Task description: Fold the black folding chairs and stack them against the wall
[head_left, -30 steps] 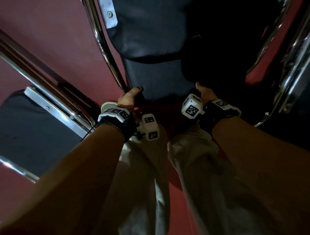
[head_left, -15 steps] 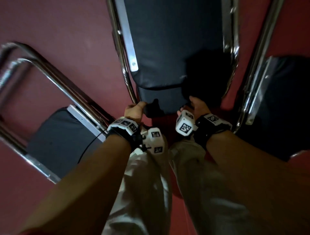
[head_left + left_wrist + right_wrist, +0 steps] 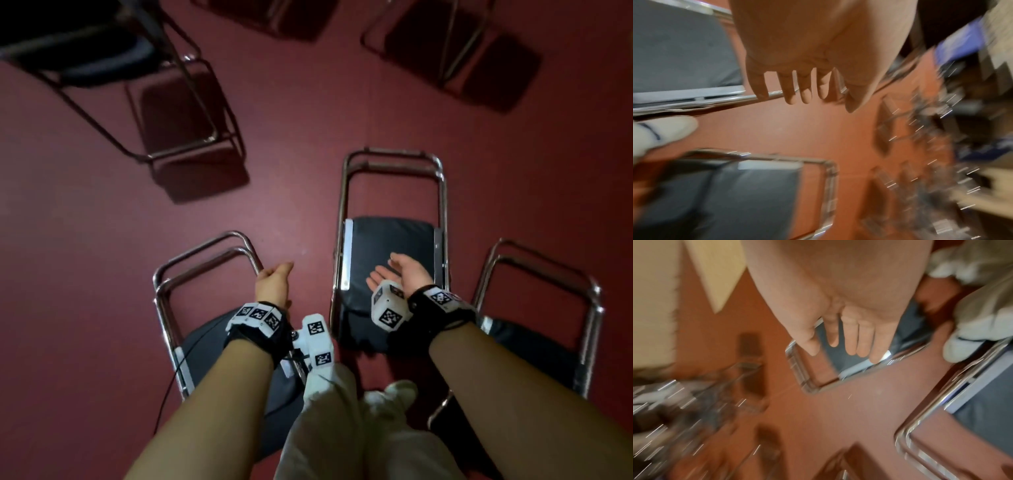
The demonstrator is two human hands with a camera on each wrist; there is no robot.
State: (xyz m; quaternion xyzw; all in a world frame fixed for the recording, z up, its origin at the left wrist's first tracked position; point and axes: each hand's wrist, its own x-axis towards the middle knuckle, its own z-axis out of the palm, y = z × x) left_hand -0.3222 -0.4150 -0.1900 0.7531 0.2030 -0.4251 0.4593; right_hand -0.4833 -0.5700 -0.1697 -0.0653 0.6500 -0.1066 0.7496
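Three folded black chairs with chrome frames stand side by side below me: a left one (image 3: 205,346), a middle one (image 3: 390,246) and a right one (image 3: 534,342). My left hand (image 3: 274,275) hangs over the floor between the left and middle chairs, fingers straight and spread (image 3: 793,95), holding nothing. My right hand (image 3: 387,274) hovers palm-up above the middle chair's black pad, fingers extended (image 3: 851,345), touching nothing. The wrist views are blurred; each shows two of the folded chairs (image 3: 756,194) (image 3: 982,410) on the red floor.
An unfolded black chair (image 3: 102,58) stands at the far left on the red floor (image 3: 308,137). Frames and shadows of more chairs (image 3: 462,51) show along the top edge. My legs in pale trousers (image 3: 342,428) and a white shoe (image 3: 400,390) are between the folded chairs.
Both hands gripped the near edge of the middle chair's black pad before; they have let go and pulled back, open. The view has lifted to show more floor and chairs.
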